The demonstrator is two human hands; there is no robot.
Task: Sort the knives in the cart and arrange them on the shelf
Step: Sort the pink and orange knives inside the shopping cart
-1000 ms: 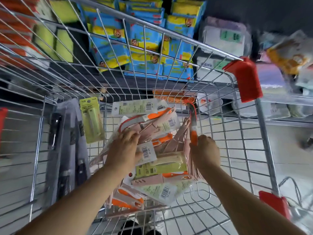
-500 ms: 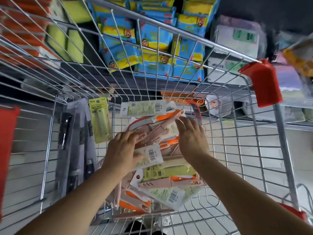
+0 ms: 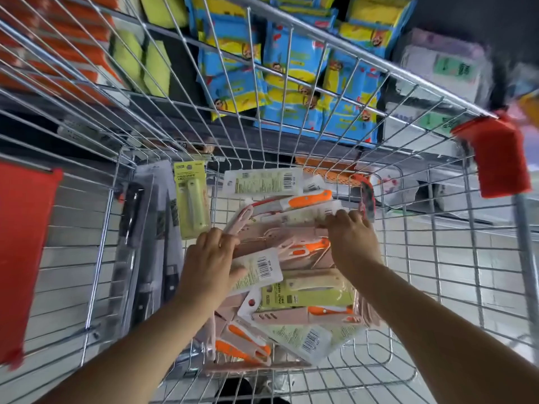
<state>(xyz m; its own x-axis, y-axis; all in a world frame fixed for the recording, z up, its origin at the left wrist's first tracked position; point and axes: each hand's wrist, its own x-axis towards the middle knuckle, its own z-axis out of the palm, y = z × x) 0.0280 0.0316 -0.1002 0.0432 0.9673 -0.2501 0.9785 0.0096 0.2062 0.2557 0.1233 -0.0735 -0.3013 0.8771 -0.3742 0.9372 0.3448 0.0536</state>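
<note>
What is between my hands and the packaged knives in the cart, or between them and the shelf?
Nothing visible blocks the hands: left hand and right hand touch the pile of card-backed packaged knives. Toward the dark shelf, the silver wire cart's front wall stands between, so packs likely go over its rim.

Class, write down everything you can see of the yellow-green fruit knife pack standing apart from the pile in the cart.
The fruit knife pack is a tall yellow-green card printed FRUIT KNIFE, with a pale green folded knife under clear plastic. It stands nearly upright in the wire cart, between the dark knife packs on its left and the pile of knife packs on its right. The left hand grips the pile just below it; neither hand holds it.
</note>
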